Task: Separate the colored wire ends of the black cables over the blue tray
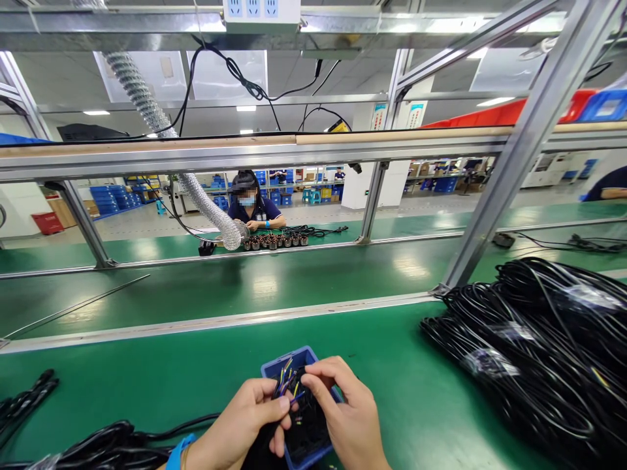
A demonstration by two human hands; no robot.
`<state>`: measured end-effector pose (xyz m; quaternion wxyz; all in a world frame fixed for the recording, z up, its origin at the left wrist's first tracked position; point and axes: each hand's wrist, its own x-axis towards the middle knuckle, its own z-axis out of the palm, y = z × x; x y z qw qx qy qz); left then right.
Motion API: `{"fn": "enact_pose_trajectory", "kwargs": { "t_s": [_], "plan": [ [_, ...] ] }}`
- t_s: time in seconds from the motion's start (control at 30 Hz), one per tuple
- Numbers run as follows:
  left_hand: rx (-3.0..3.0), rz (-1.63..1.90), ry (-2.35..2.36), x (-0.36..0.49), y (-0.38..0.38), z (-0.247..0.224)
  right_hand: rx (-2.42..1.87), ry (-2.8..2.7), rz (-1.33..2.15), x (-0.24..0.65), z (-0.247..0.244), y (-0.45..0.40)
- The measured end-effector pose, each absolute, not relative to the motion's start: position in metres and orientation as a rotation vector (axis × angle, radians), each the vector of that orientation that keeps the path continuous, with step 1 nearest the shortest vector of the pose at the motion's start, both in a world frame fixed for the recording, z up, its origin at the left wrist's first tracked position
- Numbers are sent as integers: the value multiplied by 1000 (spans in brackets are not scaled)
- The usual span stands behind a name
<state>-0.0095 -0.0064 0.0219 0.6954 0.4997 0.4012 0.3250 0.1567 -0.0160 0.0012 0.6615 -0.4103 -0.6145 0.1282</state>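
My left hand (245,414), with a blue band at the wrist, is closed around black cable ends, from which thin coloured wires (284,378) fan out between thumb and fingers. To its right, my right hand (350,411) has thumb and forefinger pinched together close to the wire tips; what sits in that pinch is too small to make out. Below both hands stands a small blue bin (289,356) holding dark small pieces, partly hidden by my hands.
Large coils of black cable (529,352) are piled at the right. More black cable (112,444) lies at the lower left. A metal frame post (509,150) rises from the green bench (186,365). Across the frame, a person (255,209) sits behind a row of small metallic parts (274,242).
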Motion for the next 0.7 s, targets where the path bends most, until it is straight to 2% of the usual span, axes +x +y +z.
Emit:
{"fn": "enact_pose_trajectory", "kwargs": {
  "t_s": [0.33, 0.57, 0.7],
  "plan": [
    [1098, 750, 867, -10, -7, 23, -864, -1626, 154, 157, -7, -17],
    [1057, 782, 884, -11, -5, 18, -1416, -1976, 26, 165, -15, -7],
    [1077, 780, 876, -11, -6, 18, -1474, -2112, 49, 160, -25, -5]
  ]
}}
